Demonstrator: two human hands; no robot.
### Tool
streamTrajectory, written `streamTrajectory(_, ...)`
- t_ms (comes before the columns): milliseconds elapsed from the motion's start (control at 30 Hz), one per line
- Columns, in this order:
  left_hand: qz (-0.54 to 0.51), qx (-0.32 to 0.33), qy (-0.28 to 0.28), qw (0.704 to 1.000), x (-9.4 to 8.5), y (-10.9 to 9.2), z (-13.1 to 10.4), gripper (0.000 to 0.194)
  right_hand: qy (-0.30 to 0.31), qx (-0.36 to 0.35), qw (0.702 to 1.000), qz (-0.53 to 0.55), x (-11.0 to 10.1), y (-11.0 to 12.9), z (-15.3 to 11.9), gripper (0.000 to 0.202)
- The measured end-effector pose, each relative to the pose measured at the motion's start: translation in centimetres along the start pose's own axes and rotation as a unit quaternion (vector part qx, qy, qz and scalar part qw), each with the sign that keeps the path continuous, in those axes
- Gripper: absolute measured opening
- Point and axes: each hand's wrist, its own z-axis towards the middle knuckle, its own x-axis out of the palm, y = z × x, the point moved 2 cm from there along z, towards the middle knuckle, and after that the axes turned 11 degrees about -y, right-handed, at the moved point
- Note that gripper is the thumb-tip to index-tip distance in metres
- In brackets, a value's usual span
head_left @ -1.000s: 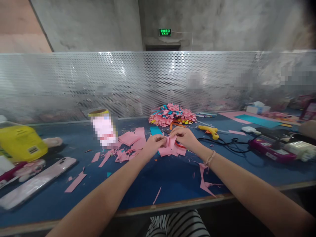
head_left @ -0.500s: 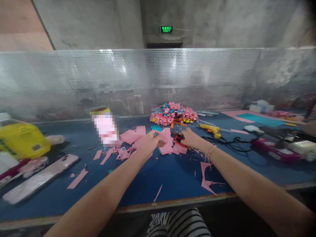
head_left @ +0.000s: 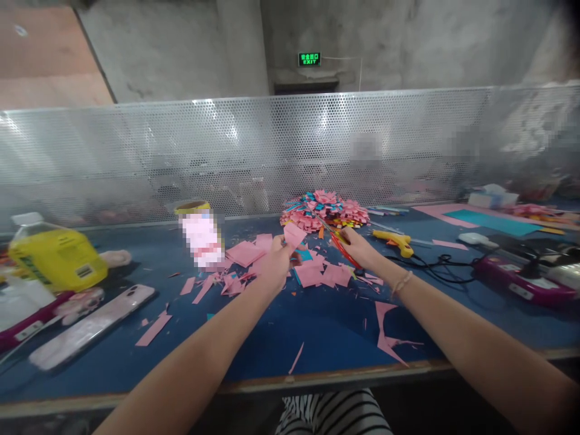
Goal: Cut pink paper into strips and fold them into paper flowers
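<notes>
My left hand [head_left: 277, 264] pinches a small pink piece of paper [head_left: 295, 234], held up above the table. In my right hand [head_left: 356, 246] are scissors with red handles [head_left: 343, 246]; their blades point up and to the left, apart from the paper. Beneath and between both hands lie loose pink paper pieces [head_left: 312, 276] and a bit of blue paper [head_left: 307, 254]. Behind my hands sits a heap of folded pink, blue and yellow paper pieces [head_left: 324, 208]. More pink pieces [head_left: 244, 254] lie left of my left hand.
A yellow glue gun [head_left: 394, 240] with a black cord and a purple power strip [head_left: 525, 283] lie right. At left are a yellow jug [head_left: 58, 257] and a phone [head_left: 93, 326]. A partly blurred container [head_left: 193, 208] stands left of centre. A perforated metal panel [head_left: 254, 151] runs along the back.
My left hand has raised the pink paper higher. The scissors have come away from the paper, and their blades now point upward. The whole view has shifted slightly.
</notes>
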Motion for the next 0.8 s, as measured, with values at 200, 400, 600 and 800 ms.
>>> streamTrajectory(200, -0.086, 0.008, -0.007, 0.996, 0.1, -0.2, 0.0, 0.014, 0.077, -0.017, 0.977, 0.198, 2.0, 0.8, -1.6, 0.031)
streamTrajectory(400, -0.034, 0.092, -0.029, 0.995, -0.3, -0.5, 0.2, 0.022, 0.12, -0.069, 0.984, 0.115, 2.8, 1.1, -2.6, 0.03)
streamTrajectory(600, 0.055, 0.154, -0.041, 0.986, -0.6, -0.7, 0.2, 0.019, 0.16, -0.097, 0.977, 0.104, 3.0, 1.6, -3.3, 0.028)
streamTrajectory(800, 0.057, 0.154, -0.006, 0.986, -0.3, -0.8, -0.1, 0.02, 0.188, -0.078, 0.96, 0.191, 3.5, 1.9, -3.6, 0.027)
